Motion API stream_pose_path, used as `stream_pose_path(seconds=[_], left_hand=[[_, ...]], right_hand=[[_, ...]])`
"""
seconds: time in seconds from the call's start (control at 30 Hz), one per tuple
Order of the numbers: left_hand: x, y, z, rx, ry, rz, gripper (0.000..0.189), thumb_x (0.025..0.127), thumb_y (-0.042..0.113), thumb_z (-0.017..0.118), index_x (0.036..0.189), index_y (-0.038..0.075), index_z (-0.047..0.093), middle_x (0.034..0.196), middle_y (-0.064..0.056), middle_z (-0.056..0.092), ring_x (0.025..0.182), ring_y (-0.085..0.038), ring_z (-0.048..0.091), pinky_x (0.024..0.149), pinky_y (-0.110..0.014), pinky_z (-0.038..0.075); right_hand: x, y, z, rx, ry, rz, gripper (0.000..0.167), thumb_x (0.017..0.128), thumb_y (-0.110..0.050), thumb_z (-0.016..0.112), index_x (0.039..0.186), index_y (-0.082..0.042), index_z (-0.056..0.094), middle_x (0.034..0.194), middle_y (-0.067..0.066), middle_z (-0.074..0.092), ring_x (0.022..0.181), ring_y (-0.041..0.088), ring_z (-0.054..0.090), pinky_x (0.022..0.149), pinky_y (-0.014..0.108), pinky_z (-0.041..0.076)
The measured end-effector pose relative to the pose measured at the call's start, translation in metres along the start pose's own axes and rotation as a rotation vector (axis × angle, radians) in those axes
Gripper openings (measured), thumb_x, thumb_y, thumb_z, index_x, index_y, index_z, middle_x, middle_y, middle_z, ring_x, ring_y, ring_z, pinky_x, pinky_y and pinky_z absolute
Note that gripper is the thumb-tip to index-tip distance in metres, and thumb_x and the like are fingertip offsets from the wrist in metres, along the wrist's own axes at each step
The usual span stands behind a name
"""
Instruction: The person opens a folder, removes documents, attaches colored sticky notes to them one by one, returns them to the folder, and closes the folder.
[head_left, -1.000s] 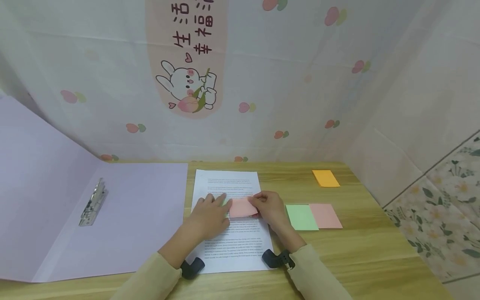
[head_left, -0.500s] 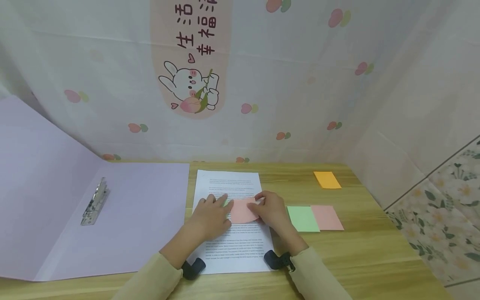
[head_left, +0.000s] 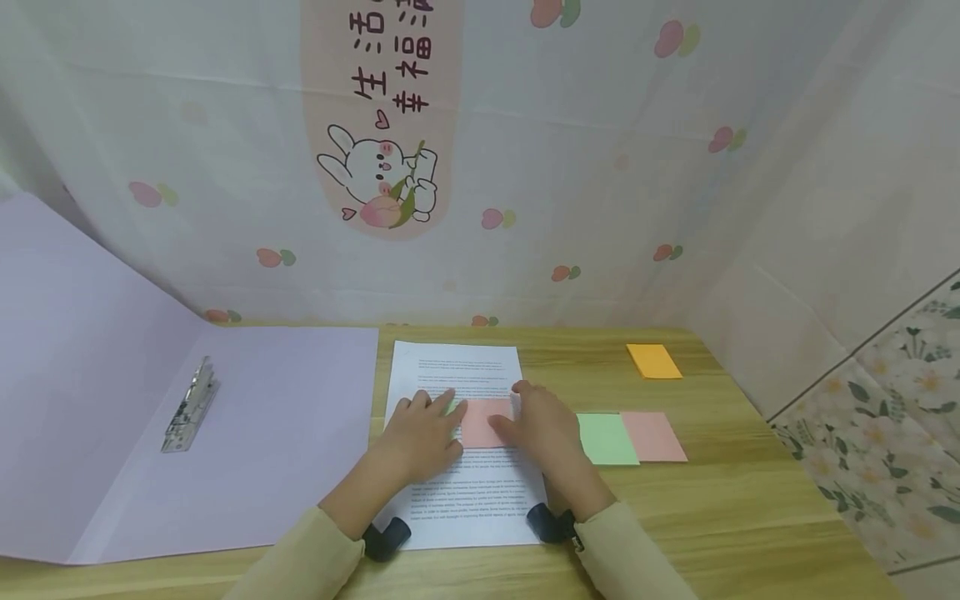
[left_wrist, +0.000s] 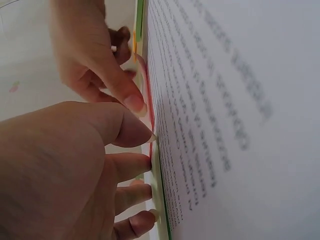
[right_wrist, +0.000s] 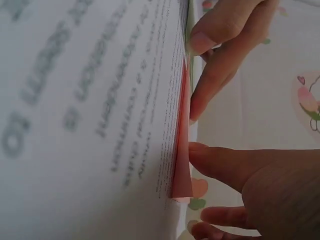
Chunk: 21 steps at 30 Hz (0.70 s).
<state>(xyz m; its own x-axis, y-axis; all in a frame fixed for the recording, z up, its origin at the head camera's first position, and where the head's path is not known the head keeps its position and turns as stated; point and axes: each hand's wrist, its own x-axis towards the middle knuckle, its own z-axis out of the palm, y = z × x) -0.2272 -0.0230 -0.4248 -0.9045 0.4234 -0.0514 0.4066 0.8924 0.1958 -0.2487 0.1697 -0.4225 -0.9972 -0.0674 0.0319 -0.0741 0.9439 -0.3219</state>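
A pink sticky note lies across the middle of a printed sheet. My left hand rests with spread fingers at the note's left edge, fingertips pressing down. Beneath those fingers a sliver of a green sticky note shows; the rest is hidden. On the other side, the thumb of my right hand touches the pink note, while its other fingers reach out past the note's right edge. Seen from the right wrist, the near end of the pink note stands slightly off the paper.
To the right lie a green sticky pad and a pink sticky pad, side by side. An orange pad is farther back. At left a purple folder lies open, with a metal clip along its spine.
My right hand has let go of the pink note's right edge, which has come down toward the sheet; its thumb has slid left onto the note. The left hand stays in place.
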Motion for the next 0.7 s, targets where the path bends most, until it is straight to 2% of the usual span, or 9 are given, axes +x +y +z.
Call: stream_pose_path(seconds=[0.07,0.1,0.2,0.27,0.37,0.47,0.7], left_hand=[[0.000,-0.001,0.001,0.003,0.003,0.000,0.055,0.098,0.037,0.058,0.150,0.017,0.051,0.159,-0.009,0.045,0.114,-0.030,0.050,0.096,-0.046,0.044],[0.000,-0.001,0.001,0.009,0.004,0.001,0.055,0.098,0.037,0.058,0.150,0.018,0.051,0.159,-0.009,0.045,0.114,-0.030,0.050,0.095,-0.046,0.045],[-0.001,-0.001,0.001,0.023,0.011,0.008,0.055,0.098,0.039,0.058,0.149,0.018,0.052,0.159,-0.009,0.046,0.114,-0.030,0.052,0.095,-0.046,0.046],[-0.001,-0.002,0.001,0.024,0.009,0.012,0.055,0.100,0.040,0.056,0.150,0.018,0.051,0.159,-0.009,0.045,0.114,-0.029,0.052,0.096,-0.046,0.046],[-0.002,-0.001,0.001,0.020,0.007,0.017,0.055,0.101,0.041,0.054,0.150,0.017,0.050,0.160,-0.008,0.045,0.115,-0.029,0.052,0.096,-0.047,0.046],[-0.003,-0.001,0.001,0.024,0.010,0.019,0.054,0.102,0.041,0.054,0.150,0.016,0.051,0.160,-0.008,0.045,0.113,-0.028,0.052,0.096,-0.046,0.046],[0.001,-0.002,0.002,0.035,0.006,0.033,0.055,0.102,0.041,0.053,0.151,0.017,0.049,0.160,-0.008,0.044,0.121,-0.031,0.052,0.101,-0.050,0.046]], right_hand=[[-0.003,-0.005,-0.001,-0.119,0.026,-0.102,0.062,0.085,-0.045,0.079,0.131,-0.005,0.064,0.117,0.015,0.071,0.096,0.028,0.069,0.077,0.040,0.061],[-0.004,-0.007,-0.001,-0.149,0.031,-0.165,0.063,0.087,-0.046,0.077,0.133,-0.005,0.063,0.126,0.017,0.068,0.107,0.032,0.068,0.088,0.044,0.060],[-0.008,-0.010,0.001,-0.135,-0.015,-0.342,0.063,0.094,-0.043,0.070,0.141,-0.003,0.057,0.146,0.018,0.058,0.136,0.036,0.055,0.112,0.051,0.047],[-0.010,-0.013,0.003,-0.080,-0.088,-0.418,0.064,0.099,-0.043,0.062,0.148,-0.002,0.050,0.155,0.017,0.048,0.146,0.035,0.044,0.119,0.053,0.038],[-0.014,-0.015,0.007,-0.044,-0.187,-0.438,0.066,0.104,-0.045,0.050,0.154,-0.003,0.040,0.163,0.015,0.036,0.153,0.033,0.033,0.125,0.052,0.029],[-0.016,-0.016,0.009,-0.049,-0.245,-0.432,0.066,0.107,-0.048,0.039,0.156,-0.004,0.035,0.165,0.012,0.031,0.155,0.030,0.029,0.127,0.051,0.025],[-0.019,-0.016,0.008,-0.063,-0.291,-0.377,0.070,0.107,-0.054,0.031,0.158,-0.006,0.031,0.167,0.010,0.028,0.156,0.028,0.026,0.128,0.049,0.021]])
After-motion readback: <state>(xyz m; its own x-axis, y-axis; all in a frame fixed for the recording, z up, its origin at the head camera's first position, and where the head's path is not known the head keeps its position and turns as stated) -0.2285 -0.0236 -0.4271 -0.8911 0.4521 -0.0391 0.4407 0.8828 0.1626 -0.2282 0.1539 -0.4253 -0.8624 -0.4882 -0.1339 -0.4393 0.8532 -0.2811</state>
